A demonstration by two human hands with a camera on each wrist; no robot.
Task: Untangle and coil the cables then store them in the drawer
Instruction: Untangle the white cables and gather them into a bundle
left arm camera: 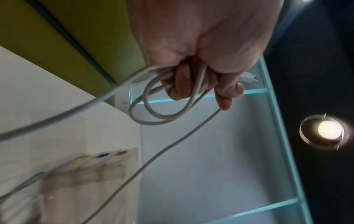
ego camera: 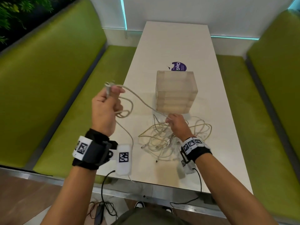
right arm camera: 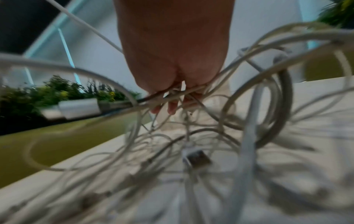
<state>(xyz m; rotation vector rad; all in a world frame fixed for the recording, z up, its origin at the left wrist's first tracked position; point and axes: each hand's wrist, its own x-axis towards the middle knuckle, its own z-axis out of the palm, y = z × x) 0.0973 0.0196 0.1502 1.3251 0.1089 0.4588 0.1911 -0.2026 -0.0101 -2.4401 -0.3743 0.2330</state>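
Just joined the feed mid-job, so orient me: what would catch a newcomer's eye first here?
The tangle of white cables on the near end of the white table, with the right hand gripping strands in it. The left hand is raised at the table's left, holding a few loops of one cable. Behind the tangle stands a translucent drawer unit.

White bench (ego camera: 175, 46) runs away long: tangled cables (ego camera: 162, 140) near, translucent drawer box (ego camera: 176, 91) just beyond, purple sticker (ego camera: 178, 66) far behind it.

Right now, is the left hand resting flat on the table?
No. The left hand is raised above the table, its fingers curled round loops of a white cable.
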